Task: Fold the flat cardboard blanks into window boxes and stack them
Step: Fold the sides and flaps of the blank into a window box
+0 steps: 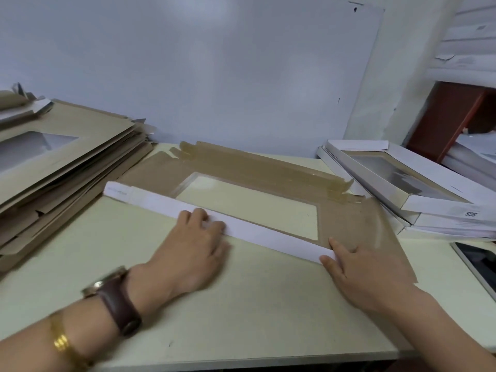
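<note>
1. From my remote view, one flat cardboard blank lies brown side up on the cream table, its cut-out window in the middle.
2. The near long flap is folded over, white side showing.
3. The left hand presses flat on the flap, fingers together. The right hand lies flat at the flap's right end, fingers straight and slightly spread.
4. Risk, as I judge it: the flap's far left end has no hand on it, so the crease may run crooked or spring up there.
5. Uneven pressure could slide the blank on the smooth table or buckle the thin strip by the window.
6. The pile of blanks on the left sits uneven; a nudge might spill it.
7. The finished boxes on the right touch the blank's corner and could shift.
</note>
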A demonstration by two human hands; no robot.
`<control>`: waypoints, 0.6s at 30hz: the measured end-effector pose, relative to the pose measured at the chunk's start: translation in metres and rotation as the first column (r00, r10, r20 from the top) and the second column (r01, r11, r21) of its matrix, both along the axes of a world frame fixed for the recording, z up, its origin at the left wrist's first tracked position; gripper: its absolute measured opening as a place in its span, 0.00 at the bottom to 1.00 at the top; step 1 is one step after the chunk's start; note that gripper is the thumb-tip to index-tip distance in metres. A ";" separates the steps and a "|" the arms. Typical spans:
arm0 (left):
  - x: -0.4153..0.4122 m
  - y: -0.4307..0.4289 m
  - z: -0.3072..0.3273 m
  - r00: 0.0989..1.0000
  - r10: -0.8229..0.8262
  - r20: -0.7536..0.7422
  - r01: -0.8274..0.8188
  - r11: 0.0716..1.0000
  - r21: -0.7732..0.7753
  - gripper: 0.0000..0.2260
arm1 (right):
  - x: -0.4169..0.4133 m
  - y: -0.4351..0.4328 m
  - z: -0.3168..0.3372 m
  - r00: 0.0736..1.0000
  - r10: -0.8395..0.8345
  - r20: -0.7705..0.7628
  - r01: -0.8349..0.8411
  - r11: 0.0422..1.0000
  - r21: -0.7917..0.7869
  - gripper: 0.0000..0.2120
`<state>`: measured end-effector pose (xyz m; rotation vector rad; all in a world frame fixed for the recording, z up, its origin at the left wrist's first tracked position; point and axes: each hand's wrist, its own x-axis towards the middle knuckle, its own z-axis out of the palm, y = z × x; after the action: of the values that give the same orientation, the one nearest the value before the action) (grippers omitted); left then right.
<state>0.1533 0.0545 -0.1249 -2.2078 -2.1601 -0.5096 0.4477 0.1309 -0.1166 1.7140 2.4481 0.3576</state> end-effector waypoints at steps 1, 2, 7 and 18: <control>0.011 0.003 0.000 1.000 -0.010 -0.003 0.010 1.000 -0.018 0.17 | -0.004 -0.002 0.001 1.000 0.003 0.002 -0.003 1.000 0.013 0.29; 0.021 0.007 -0.001 1.000 -0.026 -0.003 0.026 0.999 -0.043 0.19 | -0.008 -0.002 0.002 1.000 0.005 -0.001 -0.005 1.000 0.024 0.29; 0.054 0.028 0.003 0.990 -0.076 0.119 0.099 0.975 -0.197 0.23 | -0.036 -0.003 0.006 1.000 0.005 0.012 -0.006 0.997 0.083 0.25; 0.055 0.059 0.001 0.986 0.164 0.002 -0.157 0.947 -0.279 0.27 | -0.099 -0.037 0.019 0.920 0.358 -0.158 -0.260 0.861 0.437 0.19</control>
<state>0.2078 0.1134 -0.1234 -2.1283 -2.5367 -0.2402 0.3490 0.0943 -0.0977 1.5577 3.0114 0.8005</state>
